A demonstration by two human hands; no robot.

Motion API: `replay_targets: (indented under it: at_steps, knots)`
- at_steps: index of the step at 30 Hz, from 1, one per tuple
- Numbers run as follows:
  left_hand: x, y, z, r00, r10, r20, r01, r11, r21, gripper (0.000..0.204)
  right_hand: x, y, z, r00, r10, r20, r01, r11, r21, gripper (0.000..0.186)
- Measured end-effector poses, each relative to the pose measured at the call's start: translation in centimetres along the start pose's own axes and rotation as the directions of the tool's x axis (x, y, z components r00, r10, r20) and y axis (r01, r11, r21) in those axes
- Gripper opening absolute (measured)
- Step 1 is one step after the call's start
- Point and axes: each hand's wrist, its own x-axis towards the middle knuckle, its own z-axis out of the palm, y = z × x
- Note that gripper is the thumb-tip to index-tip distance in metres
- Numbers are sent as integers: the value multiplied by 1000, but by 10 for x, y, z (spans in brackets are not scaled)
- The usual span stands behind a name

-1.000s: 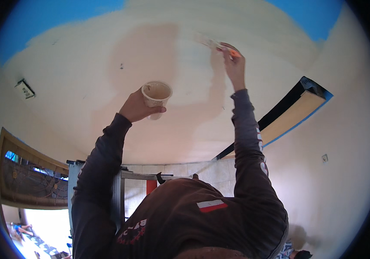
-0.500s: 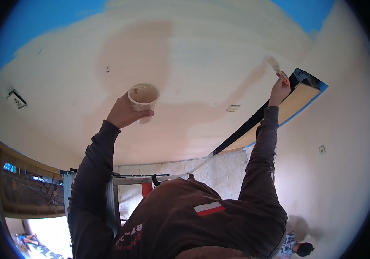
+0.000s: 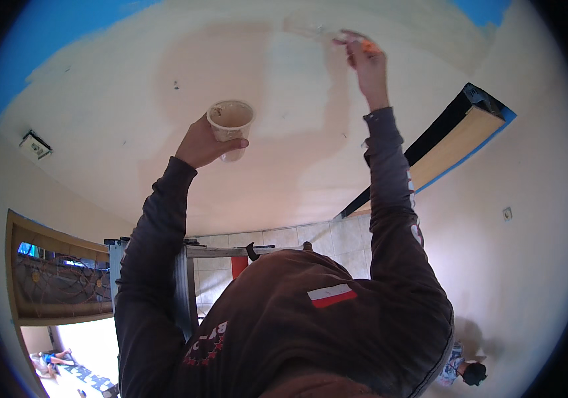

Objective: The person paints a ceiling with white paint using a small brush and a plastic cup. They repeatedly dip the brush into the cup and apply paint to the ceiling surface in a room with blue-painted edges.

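A translucent plastic cup (image 3: 229,117) with pale paint smeared inside is in my left hand (image 3: 197,142), fingers wrapped around it, near the middle of the view. My right hand (image 3: 366,66) is raised higher and grips a paintbrush (image 3: 318,32), its bristles blurred against the pale painted surface (image 3: 217,192). That surface has bright blue patches (image 3: 78,23) along its upper edges, and shadows of my body and arm fall across it.
A ladder (image 3: 186,285) stands by my torso. A long black-and-wood boxed strip (image 3: 449,142) runs at right. A person (image 3: 469,371) is at lower right; another person (image 3: 55,361) is beyond the doorway at lower left, below a grilled window (image 3: 58,282).
My right hand with the brush swung out to the right half a second ago and is now back up and leftward. The cup in my left hand sits slightly higher in the picture.
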Motion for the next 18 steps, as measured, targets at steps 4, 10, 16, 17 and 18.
replay_targets:
  at_steps: [4, 10, 16, 17, 18]
  knots:
    - [0, -1, 0, 1000, 14, 11, -14, 998, -55, 78, -39, 43, 41, 992, 18, 123, -11, 998, -58, 23]
    - [-1, -1, -1, 1000, -7, 14, 8, 999, -42, 79, -57, 78, 60, 994, 100, 38, -99, 994, -37, 22]
    - [-1, -1, 0, 1000, 6, 6, -6, 1000, -25, 76, -56, 102, -10, 973, 39, -229, -74, 986, -146, 21]
    - [1, -1, 1, 1000, 14, 13, -14, 999, -31, 76, -56, 114, -34, 964, 25, -266, -91, 967, -240, 21]
    - [0, -3, 0, 1000, 12, 12, -11, 999, -34, 76, -59, 110, -44, 953, -23, -303, -43, 977, -209, 21]
